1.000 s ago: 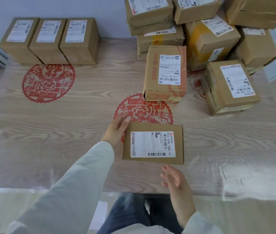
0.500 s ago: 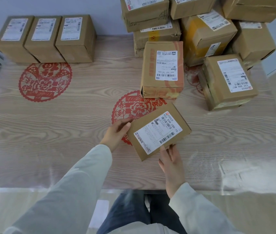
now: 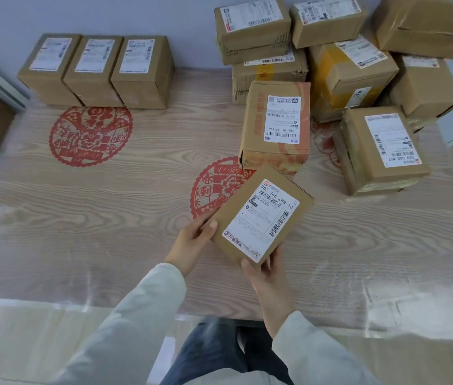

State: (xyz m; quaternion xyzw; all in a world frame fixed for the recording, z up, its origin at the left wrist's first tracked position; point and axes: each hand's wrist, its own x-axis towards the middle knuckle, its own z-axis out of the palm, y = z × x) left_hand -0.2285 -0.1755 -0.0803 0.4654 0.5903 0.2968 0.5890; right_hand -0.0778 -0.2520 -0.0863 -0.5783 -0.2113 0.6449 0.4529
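Note:
A flat cardboard parcel [image 3: 261, 215] with a white shipping label on top is held over the wooden table [image 3: 108, 223], turned diagonally. My left hand [image 3: 192, 243] grips its left edge, thumb on the top face. My right hand [image 3: 268, 276] holds its near corner from below, thumb on the near edge. Both sleeves are pale grey.
Three labelled boxes [image 3: 95, 70] stand in a row at the back left. A pile of several boxes [image 3: 330, 65] fills the back right, with an upright box [image 3: 275, 126] just behind the held parcel. Red paper-cut decals [image 3: 90, 136] lie under the table's plastic cover.
The parcel has been turned from square to diagonal and lifted. My right hand, free a second ago, now holds its near corner; my left hand stayed on the left edge.

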